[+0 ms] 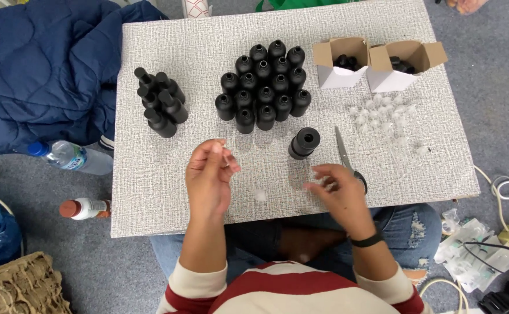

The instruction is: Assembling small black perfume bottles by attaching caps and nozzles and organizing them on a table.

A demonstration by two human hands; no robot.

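Clear plastic plugs are being handled near the lower middle of the frame: the left hand is pinching one small clear plug between thumb and fingertips, fingers together on it, probably lifted for a closer look. The right hand is hovering just above the table with fingers loosely apart and blurred, so whether it is gripping anything cannot be told. Another plug is lying between the hands. One open black bottle is standing alone above the right hand, apparently set apart for working on. Scissors are lying beside it. Eighteen uncapped bottles are clustering at upper centre; about six capped bottles are grouping at upper left. Two open cartons are sitting at upper right, with loose plugs scattering below them, too many to count.
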